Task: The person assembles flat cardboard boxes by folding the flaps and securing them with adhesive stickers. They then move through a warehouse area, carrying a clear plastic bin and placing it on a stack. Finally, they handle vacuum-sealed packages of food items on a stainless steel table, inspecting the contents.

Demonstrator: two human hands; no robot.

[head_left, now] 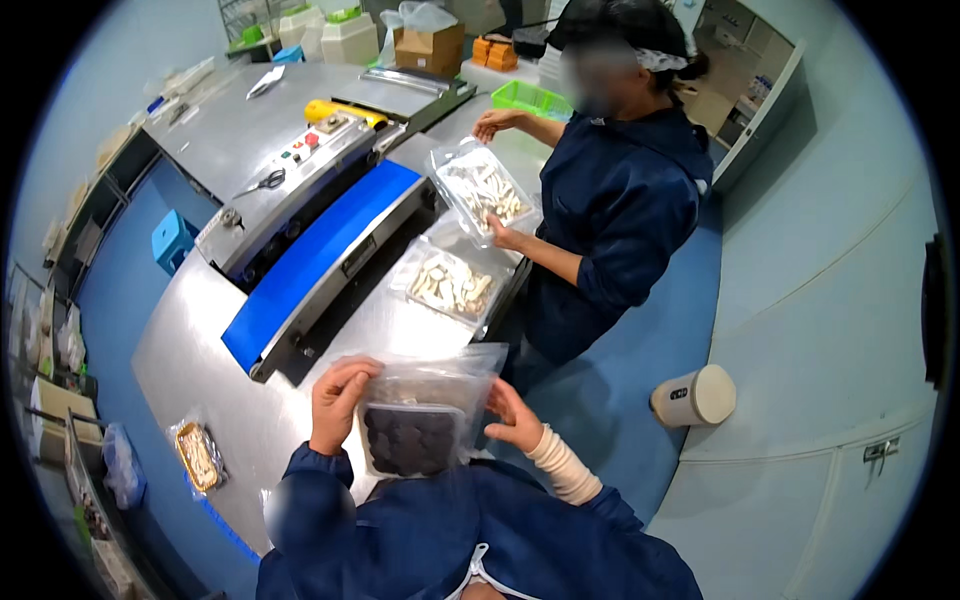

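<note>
A clear plastic bag (430, 372) stands upright before my body. Inside it, a tray of dark, flat pieces (410, 440) fills the lower part. My left hand (340, 402) is closed on the bag's upper left corner, thumb against fingers. At the right edge, my right hand (515, 415) grips the bag, its fingertips partly hidden behind the plastic. A beige wrap covers my right wrist. Beyond the bag lies another bagged tray of pale slices (450, 285) on the steel table.
A co-worker (625, 190) at the far right holds a bagged tray of pale slices (482, 188). A machine with a blue conveyor belt (320, 260) crosses the steel table (185, 310). Scissors (262, 183) lie on its housing. A small packed tray (200, 455) sits at left; a bin (695, 395) stands right.
</note>
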